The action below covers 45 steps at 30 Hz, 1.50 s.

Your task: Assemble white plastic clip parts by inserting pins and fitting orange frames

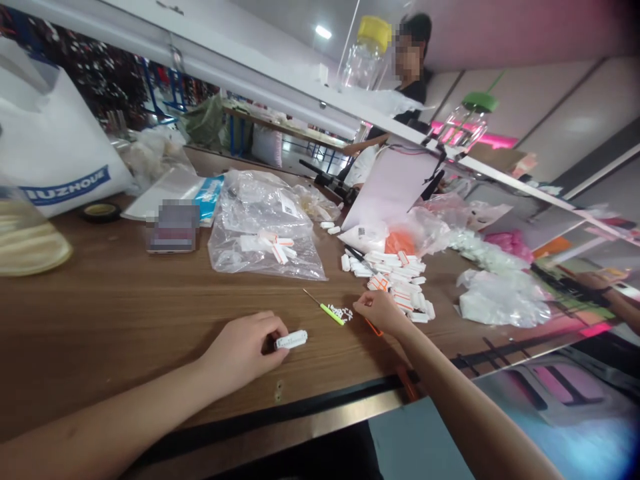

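Brown wooden workbench (115, 300) runs across our view, a transparent plastic bag (265, 227) lying on it. Our left hand (240, 353) curls closed on a white plastic bar (291, 340). Our right hand (377, 312) pinches, perhaps on something too small to tell, just beside loose white bits (340, 313) (a green-handled pick (331, 313) touches them) and a heap of white, orange-marked pieces (400, 283).

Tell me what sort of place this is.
Likely a small workshop for hand assembly or packing: a long wooden workbench, a heap of small white parts with orange markings, and a clear plastic bag of parts.
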Available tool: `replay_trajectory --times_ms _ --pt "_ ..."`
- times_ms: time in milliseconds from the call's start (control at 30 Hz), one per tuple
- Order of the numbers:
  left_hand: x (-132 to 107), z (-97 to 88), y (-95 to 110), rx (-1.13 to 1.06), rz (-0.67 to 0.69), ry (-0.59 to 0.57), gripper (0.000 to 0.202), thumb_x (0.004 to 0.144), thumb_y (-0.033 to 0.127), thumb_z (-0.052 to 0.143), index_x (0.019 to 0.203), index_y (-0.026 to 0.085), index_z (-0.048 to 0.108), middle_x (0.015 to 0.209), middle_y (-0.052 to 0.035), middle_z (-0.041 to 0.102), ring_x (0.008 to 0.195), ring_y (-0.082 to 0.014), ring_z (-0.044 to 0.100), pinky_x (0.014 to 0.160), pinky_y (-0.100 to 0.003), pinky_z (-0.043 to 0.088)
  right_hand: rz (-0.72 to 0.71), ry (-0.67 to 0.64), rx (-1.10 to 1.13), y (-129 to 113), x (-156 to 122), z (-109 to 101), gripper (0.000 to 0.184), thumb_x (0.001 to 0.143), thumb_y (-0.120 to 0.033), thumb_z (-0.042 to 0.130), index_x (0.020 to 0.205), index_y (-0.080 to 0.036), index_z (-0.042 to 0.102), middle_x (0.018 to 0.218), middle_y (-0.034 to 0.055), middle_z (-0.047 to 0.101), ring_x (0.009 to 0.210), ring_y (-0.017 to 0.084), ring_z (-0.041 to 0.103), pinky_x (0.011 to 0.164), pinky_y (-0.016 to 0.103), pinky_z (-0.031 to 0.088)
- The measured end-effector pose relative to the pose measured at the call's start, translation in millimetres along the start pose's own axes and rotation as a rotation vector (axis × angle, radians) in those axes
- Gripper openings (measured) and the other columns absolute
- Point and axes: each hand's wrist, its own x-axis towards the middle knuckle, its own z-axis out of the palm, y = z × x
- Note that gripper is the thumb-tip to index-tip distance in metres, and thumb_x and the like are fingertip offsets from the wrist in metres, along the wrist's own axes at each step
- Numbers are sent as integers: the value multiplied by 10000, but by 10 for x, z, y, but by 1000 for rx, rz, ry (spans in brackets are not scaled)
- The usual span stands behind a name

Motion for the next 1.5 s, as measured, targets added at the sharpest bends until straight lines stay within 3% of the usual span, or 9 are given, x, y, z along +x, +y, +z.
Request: replay_trajectory --times_ms 167,333,533,833,967,1100,1200,1333,1500 --pt "-5 3 -8 4 12 9 103 806 299 613 870 235 663 787 17 617 647 -132 546 626 -258 395 1 -14 19 26 20 -95 225 755 -333 608 657 -172 731 628 37 702 632 187 638 565 258 417" --pt "-10 14 -22 13 13 14 107 805 304 615 869 234 664 774 19 613 649 -129 548 610 -249 393 -61 -77 82 49 41 -211 217 775 -299 599 794 -172 774 795 40 760 781 208 683 694 272 489" --pt "-5 -7 9 7 28 17 103 807 296 615 865 222 658 775 15 613 656 -131 552 600 -246 397 -159 -143 108 54 51 -230 223 796 -304 625 887 -177 783 839 44 762 761 192 677 690 278 511" --pt "-10 -19 26 -2 23 20 92 801 283 633 860 218 659 799 13 631 642 -123 545 611 -249 404 -335 -115 -9 27 2 -207 163 823 -266 617 805 -197 763 852 49 729 780 186 637 784 304 459" --pt "-4 -18 30 -13 7 17 91 800 294 633 845 219 659 806 15 635 638 -123 541 608 -253 394 -340 -68 -71 -7 -37 -229 162 820 -259 603 747 -187 728 769 49 701 732 194 613 776 322 435" --pt "-4 -26 39 -22 0 10 100 786 293 638 852 221 663 821 15 639 637 -120 536 606 -251 393 -298 -41 -11 -237 -148 -176 180 860 -303 577 801 -194 707 759 32 693 696 174 620 667 278 445" --pt "-7 -30 47 -32 -13 12 107 771 288 643 853 222 665 802 17 630 634 -119 532 600 -247 391 -424 -59 200 -587 -304 -82 180 898 -321 580 816 -202 687 861 34 699 799 171 627 748 289 451" --pt "-10 -33 59 -35 -24 17 105 765 275 650 856 227 673 760 25 608 621 -117 525 603 -251 393 -555 -133 229 -989 -471 48 171 931 -279 573 807 -210 669 823 7 682 794 155 602 845 342 402" --pt "-5 -36 54 -28 -5 29 110 764 275 656 863 230 672 720 34 581 617 -118 527 605 -252 400 -623 -134 142 -1074 -487 137 162 937 -242 569 803 -191 643 785 7 656 748 145 582 818 349 379"
